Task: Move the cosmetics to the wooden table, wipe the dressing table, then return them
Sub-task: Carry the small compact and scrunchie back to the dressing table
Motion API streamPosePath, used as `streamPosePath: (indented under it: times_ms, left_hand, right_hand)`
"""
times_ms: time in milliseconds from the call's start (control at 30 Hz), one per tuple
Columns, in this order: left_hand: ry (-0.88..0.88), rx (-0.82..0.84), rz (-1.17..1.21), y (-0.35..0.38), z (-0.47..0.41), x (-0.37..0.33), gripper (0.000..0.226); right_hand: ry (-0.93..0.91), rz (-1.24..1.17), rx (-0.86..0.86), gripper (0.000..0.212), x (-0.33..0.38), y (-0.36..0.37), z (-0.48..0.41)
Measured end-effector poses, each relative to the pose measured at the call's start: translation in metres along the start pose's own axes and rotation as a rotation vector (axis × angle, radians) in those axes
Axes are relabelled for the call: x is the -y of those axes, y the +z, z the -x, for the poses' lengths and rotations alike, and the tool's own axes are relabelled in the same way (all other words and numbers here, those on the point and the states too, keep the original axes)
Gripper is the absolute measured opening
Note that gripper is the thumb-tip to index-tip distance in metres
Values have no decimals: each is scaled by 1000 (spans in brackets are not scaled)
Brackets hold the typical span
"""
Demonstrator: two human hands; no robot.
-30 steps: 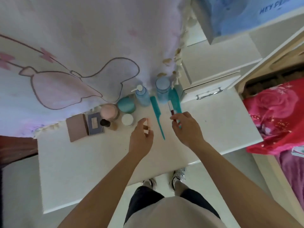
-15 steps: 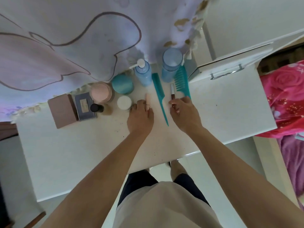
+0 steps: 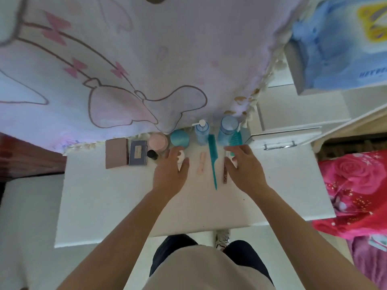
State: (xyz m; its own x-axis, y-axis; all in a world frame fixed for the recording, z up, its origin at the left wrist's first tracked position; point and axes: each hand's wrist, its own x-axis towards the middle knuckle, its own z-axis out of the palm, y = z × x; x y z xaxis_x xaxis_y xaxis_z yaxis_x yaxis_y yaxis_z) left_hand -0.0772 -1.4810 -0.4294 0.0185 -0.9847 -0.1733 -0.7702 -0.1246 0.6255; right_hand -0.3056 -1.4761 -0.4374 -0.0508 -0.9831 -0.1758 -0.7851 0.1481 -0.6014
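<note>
the left hand [image 3: 170, 172] lies flat with fingers spread over a small white round jar [image 3: 181, 156], loose on it rather than clamped, and the right hand [image 3: 244, 166] is likewise open, fingers fanned over the near end of a wide-tooth teal comb [image 3: 235, 141], with nothing pinched in either. the jar looks like light hard plastic with a smooth lid, probably easiest taken around its rim from above. between the hands a short pink tube [image 3: 201, 163] and a thin teal tail comb [image 3: 213, 160] lie flat on the white dressing table [image 3: 104, 206]; both look stiff, light and slick, so a pinch at mid-length should suit the tube and the toothed head the comb. a slim dark brown stick [image 3: 225, 176], perhaps a lip product, lies just beside the right thumb. farther off, along the back edge, stand a teal round jar [image 3: 179, 138], a pink round jar [image 3: 158, 141], a blue pump bottle [image 3: 201, 132] and a blue capped bottle [image 3: 228, 128]; the bottles probably hold liquid, so are heavier and tippable, best gripped around the body. to the left sit a small dark-capped bottle [image 3: 152, 154], a grey-blue compact [image 3: 137, 153] and a flat brown palette [image 3: 116, 152], hard-edged and likely fragile inside. a soft pale printed cloth [image 3: 125, 70] hangs behind them.
</note>
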Motion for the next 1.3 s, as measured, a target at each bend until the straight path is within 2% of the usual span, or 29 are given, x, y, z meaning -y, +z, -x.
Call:
streamPosePath:
  times_ms: [133,300,500,633,767,1000,1100,1300]
  left_hand:
    - [38,-255,-40,-40,37,-9,35]
    - [-111,-509,-35,-90,123,4,36]
    - [-212,-791,-182,-177,233,39,33]
    - [-353,-953,-301,-237,331,65,44]
    - [-490,-1054,-390,-273,454,101,59]
    - [-753,-1235,-442,-310,674,179,58]
    - [-829,-1291,-419,-326,735,209,58]
    - [-916,-1346,-401,-345,790,271,56]
  right_hand:
    - [-188,-98,-11,28,32,-16,-7]
    - [-421,-146,89,30,101,-3,3]
    - [-732,-275,156,22,208,30,70]
    - [-965,-337,202,27,289,60,142]
    - [-1154,-376,250,27,373,108,239]
    - [-1410,-434,370,28,488,206,440]
    - [-1474,-447,435,29,516,239,505]
    - [-1545,-403,525,30,568,296,561]
